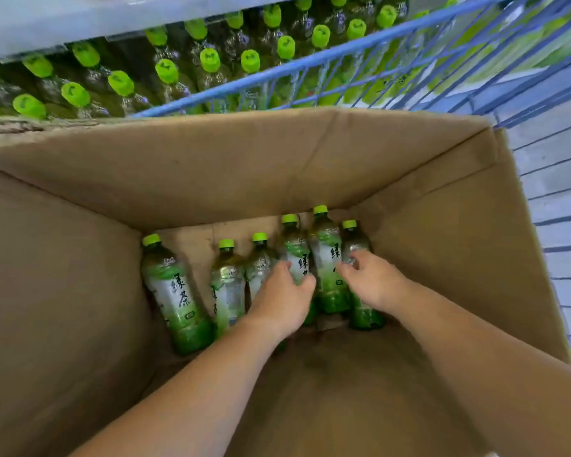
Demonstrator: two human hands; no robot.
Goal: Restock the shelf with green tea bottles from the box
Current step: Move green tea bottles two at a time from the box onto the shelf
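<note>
Several green tea bottles with lime caps lie at the bottom of a deep cardboard box (pixel 211 166). Both my arms reach down into it. My left hand (pixel 282 298) wraps around a bottle (pixel 296 255) in the middle of the row, thumb on its right side. My right hand (pixel 371 280) rests with curled fingers on the rightmost bottle (pixel 355 240), beside another bottle (pixel 327 258). A separate bottle (pixel 175 291) lies at the left. The shelf (pixel 47 24) above the box holds rows of the same bottles (pixel 165 70).
The box sits in a blue wire cart (pixel 343 57) whose rim runs between box and shelf. The cart's bars continue down the right side. The near half of the box floor is bare cardboard.
</note>
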